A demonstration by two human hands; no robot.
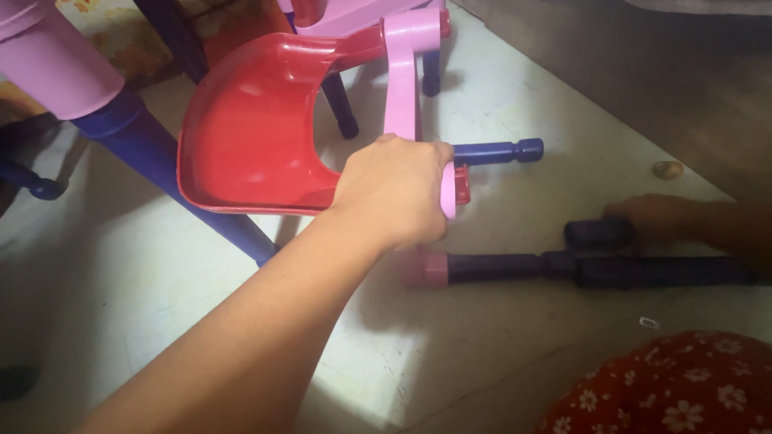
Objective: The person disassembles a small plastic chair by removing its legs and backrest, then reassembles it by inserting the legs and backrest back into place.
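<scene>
While the left hand [394,193] is closed in a full fist round the lower end of a pink plastic armrest bar [400,88], the red toy chair seat [249,128] hangs tipped on its side just beside that fist, its hollow facing the camera and its lower rim near the floor [161,273]. That pink bar runs up from the fist to the top of the seat, and a small red connector [461,185] shows at the knuckles. A dark blue leg [494,151] sticks out sideways past the hand. Judging by the thin moulded shell, the chair is light and stiff, smooth enough to slip a little, and likely to flex at its push-fit joints; the bar or the thick seat rim looks like the surest place to take hold. Lower right, the right hand [655,219] lies in shadow on the floor, touching a dark blue block [599,235] at the end of a long dark blue tube with a pink cap [515,268]; how far its fingers are curled I cannot tell. A larger pink and blue chair leg [121,128] stands at left, a small pebble-like object [667,169] lies on the floor, and red flowered cloth [683,386] fills the corner
</scene>
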